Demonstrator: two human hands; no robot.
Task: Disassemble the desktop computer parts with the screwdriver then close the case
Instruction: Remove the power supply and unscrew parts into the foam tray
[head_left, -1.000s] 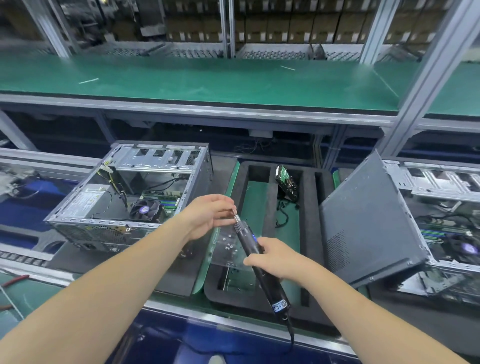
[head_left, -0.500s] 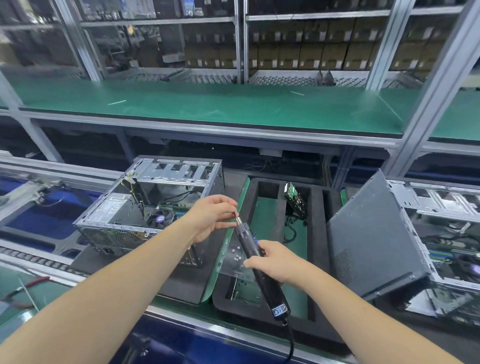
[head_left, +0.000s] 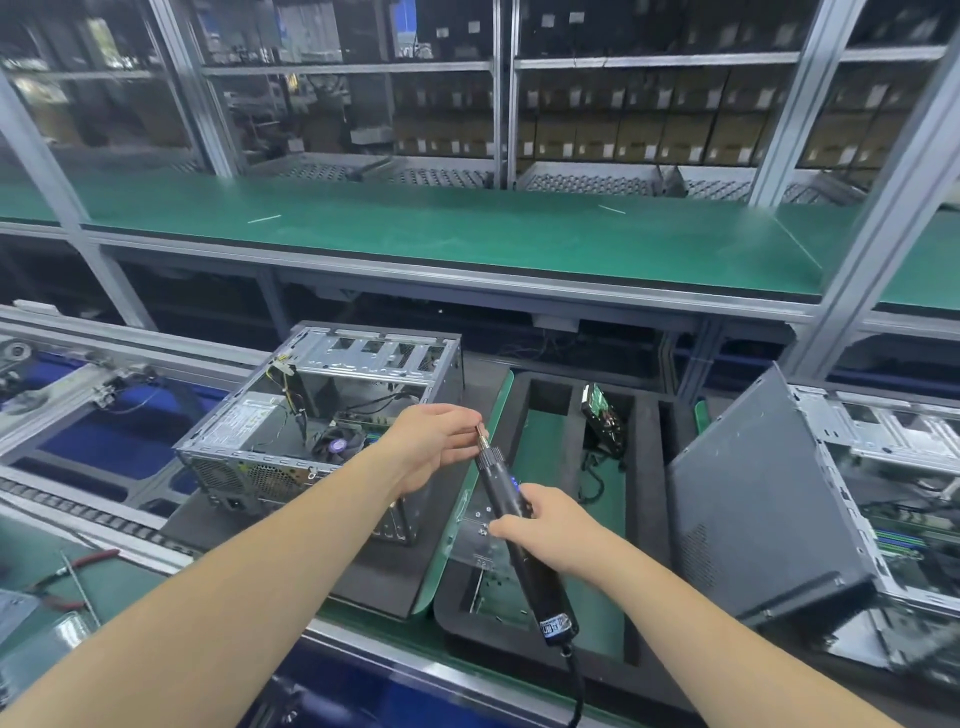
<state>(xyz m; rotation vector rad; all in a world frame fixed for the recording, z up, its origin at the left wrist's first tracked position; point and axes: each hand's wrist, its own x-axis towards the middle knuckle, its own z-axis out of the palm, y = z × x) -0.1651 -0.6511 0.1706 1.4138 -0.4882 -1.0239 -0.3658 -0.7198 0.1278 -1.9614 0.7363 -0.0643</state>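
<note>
Black and corded, the screwdriver (head_left: 519, 535) sits mid-frame gripped in my right hand (head_left: 545, 525) while my left hand (head_left: 436, 441) fingers pinch its bit, which I should seat straight before reaching the open case (head_left: 322, 415) at centre left.

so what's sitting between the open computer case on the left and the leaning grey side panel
In the head view, a black foam tray lies between them, holding a hard drive. The hands and electric screwdriver hover over it.
</note>
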